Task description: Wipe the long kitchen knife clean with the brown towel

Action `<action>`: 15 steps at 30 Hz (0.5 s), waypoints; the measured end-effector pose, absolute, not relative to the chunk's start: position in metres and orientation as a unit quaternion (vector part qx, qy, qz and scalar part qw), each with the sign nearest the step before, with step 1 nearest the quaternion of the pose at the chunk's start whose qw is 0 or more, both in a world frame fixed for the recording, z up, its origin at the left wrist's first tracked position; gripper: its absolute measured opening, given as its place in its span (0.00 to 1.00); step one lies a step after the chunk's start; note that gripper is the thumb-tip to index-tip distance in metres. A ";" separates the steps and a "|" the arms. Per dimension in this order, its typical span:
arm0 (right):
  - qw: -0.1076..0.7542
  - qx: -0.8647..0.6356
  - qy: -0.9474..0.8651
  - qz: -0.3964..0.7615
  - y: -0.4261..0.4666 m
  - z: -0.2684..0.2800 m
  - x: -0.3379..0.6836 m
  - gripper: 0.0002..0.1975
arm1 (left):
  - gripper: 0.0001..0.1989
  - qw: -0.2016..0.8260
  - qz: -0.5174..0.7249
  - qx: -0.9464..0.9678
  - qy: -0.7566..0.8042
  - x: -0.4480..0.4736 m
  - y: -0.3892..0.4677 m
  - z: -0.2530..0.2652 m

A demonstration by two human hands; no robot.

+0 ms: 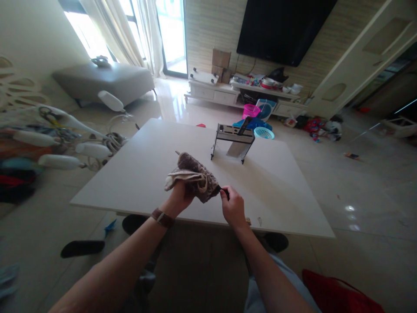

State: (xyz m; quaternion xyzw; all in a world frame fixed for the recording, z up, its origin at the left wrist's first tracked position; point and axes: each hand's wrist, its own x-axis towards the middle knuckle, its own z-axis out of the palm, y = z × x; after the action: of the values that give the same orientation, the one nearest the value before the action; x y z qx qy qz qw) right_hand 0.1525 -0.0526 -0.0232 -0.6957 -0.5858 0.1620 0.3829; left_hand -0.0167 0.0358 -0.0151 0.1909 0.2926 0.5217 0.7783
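A brown and beige cloth [195, 174] is folded around a long object above the white table. My left hand [181, 196] grips the cloth from below, with its fingers mostly hidden under the folds. The black handle [226, 194] of what looks like a knife is pinched in my right hand [233, 206]. A narrow pale tip [177, 152] sticks out at the cloth's far end, and the blade between is covered. Farther back on the table stands a knife rack [235, 134], with a black-handled knife [245, 125] upright in it.
The white table [146, 174] spans the space before me. Small bits [259, 221] lie near its front edge. Beyond it are a pink basket [251, 110] and a light blue basket [263, 133]. White lamp parts [94, 150] lie left, and a red bag [339, 295] sits lower right.
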 end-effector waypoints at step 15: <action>0.356 -0.657 -0.658 0.095 -0.053 -0.029 0.153 0.08 | 0.15 0.746 0.523 0.210 0.356 0.010 0.028 -0.022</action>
State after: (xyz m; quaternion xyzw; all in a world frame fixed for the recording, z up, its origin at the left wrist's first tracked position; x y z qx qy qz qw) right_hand 0.1527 -0.0529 -0.0288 -0.6568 -0.6582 0.0949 0.3556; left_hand 0.0103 0.0281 -0.0220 0.2098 0.3562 0.5228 0.7455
